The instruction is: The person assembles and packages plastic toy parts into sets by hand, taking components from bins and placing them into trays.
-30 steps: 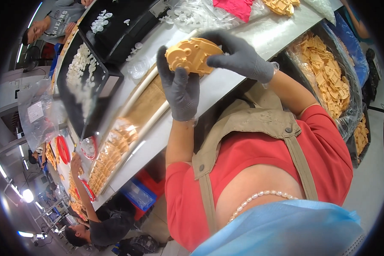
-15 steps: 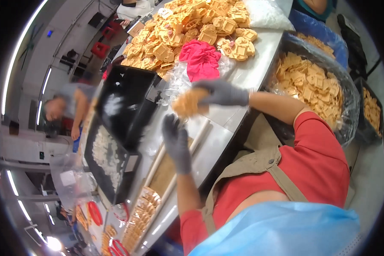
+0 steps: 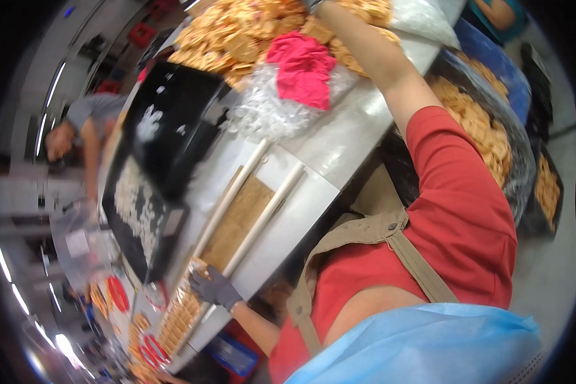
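My left hand (image 3: 216, 288), in a grey glove, is at the upper end of a row of orange plastic parts (image 3: 180, 320) lying between two white rails. Its fingers bend around an orange plastic part (image 3: 198, 266) at that end of the row. My right arm stretches far forward over the big heap of orange plastic parts (image 3: 240, 45). At the top edge only a bit of my gloved right hand (image 3: 312, 4) shows, so its fingers are hidden. Between the rails, above the row, a brown strip (image 3: 244, 203) of the board is bare.
A pink cloth (image 3: 303, 67) lies on clear plastic bags (image 3: 256, 105) beside the heap. Left of the rails stands a black tray (image 3: 153, 211) with small white pieces. Lined bins of orange parts (image 3: 483, 131) stand at the right. Another person (image 3: 86, 131) is across the table.
My left hand has moved down to the row between the rails. My right hand has left the orange part it held near the bags and reached forward to the heap.
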`<move>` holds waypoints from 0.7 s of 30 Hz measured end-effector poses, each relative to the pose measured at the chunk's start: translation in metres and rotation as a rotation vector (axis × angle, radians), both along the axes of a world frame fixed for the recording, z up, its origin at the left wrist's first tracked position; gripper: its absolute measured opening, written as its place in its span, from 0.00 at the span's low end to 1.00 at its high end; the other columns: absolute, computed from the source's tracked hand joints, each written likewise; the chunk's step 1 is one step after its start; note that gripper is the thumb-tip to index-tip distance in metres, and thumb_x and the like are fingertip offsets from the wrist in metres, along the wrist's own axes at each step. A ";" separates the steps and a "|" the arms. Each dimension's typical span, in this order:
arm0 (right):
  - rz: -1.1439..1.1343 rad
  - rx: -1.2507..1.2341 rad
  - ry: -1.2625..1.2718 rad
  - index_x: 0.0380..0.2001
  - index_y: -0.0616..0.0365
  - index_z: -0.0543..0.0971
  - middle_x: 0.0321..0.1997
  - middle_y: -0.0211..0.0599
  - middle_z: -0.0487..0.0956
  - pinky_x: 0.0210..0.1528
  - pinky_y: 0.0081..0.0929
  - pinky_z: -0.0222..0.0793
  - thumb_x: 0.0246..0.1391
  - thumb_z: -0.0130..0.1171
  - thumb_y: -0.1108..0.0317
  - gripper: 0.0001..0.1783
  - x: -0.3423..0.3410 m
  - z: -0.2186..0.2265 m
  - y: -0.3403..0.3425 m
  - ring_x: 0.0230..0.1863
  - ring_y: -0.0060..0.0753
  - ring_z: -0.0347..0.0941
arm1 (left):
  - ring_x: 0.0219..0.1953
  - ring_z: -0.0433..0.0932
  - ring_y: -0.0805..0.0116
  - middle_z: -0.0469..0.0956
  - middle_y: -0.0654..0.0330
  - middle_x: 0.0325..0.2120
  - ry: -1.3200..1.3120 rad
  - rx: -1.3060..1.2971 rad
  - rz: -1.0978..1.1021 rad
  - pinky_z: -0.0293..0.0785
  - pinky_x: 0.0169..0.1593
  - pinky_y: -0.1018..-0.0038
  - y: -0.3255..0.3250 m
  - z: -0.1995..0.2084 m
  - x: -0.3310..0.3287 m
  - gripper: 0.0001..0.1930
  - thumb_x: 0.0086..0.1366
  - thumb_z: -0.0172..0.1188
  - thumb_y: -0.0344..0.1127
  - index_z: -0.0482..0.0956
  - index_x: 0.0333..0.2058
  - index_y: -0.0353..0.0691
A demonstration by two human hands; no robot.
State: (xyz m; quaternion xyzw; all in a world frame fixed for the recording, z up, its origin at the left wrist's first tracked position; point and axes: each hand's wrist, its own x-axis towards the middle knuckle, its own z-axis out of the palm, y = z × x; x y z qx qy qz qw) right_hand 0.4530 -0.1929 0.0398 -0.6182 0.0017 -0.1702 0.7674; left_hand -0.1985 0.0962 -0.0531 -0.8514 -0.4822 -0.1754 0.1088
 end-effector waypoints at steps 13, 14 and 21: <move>-0.582 -0.913 0.219 0.36 0.55 0.78 0.35 0.40 0.81 0.42 0.32 0.71 0.50 0.57 0.50 0.20 -0.227 -0.223 -0.436 0.38 0.36 0.76 | 0.49 0.72 0.55 0.71 0.48 0.48 -0.281 -0.314 -0.307 0.71 0.52 0.68 -0.048 0.029 0.084 0.26 0.62 0.55 0.46 0.67 0.53 0.34; -0.608 -1.090 0.340 0.37 0.54 0.78 0.35 0.40 0.81 0.44 0.36 0.71 0.50 0.55 0.50 0.20 -0.226 -0.243 -0.463 0.39 0.39 0.76 | 0.51 0.71 0.55 0.69 0.47 0.50 -0.354 -0.467 -0.260 0.70 0.54 0.69 -0.039 0.028 0.082 0.28 0.61 0.57 0.45 0.64 0.56 0.35; -0.220 -1.266 0.733 0.52 0.58 0.70 0.52 0.53 0.73 0.54 0.39 0.66 0.51 0.48 0.60 0.25 -0.226 -0.247 -0.399 0.52 0.53 0.70 | 0.48 0.72 0.60 0.68 0.47 0.50 -0.429 -0.728 -0.204 0.70 0.53 0.71 0.000 0.018 0.064 0.35 0.57 0.62 0.38 0.57 0.58 0.27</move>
